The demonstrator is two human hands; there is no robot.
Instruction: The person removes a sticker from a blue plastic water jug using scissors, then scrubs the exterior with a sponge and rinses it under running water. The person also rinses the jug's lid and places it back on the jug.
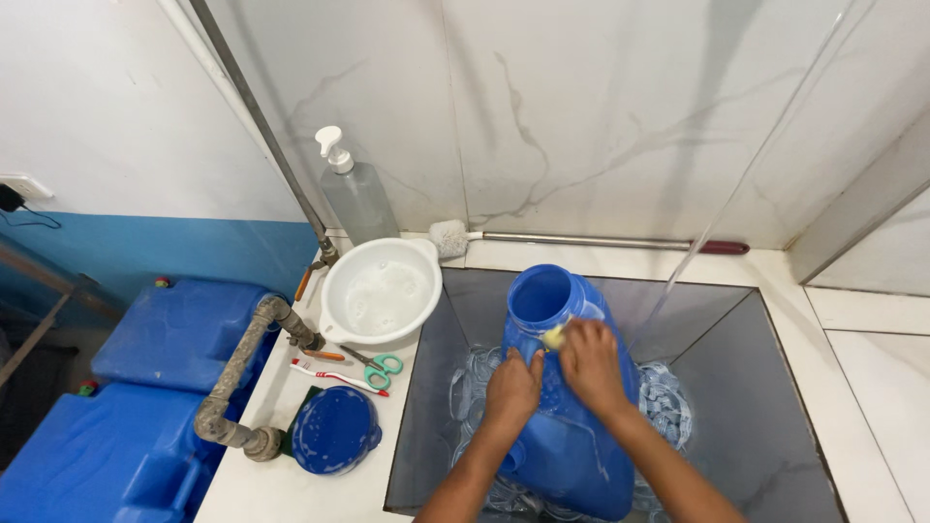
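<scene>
Blue jug, long axis running away from the person: left hand braces it, right hand pinches yellow sponge near its mouth.

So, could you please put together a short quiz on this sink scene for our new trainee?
1. True or false: the blue lid is screwed onto the blue container.
2. Which hand presses the yellow sponge near the container's mouth? A) left hand B) right hand C) neither
3. Fill in: the long-handled brush lies along the back ledge, behind the ____.

Key:
1. False: the lid lies on the counter, left of the sink.
2. B: the right hand presses the sponge; the left hand steadies the container's side.
3. sink
</scene>
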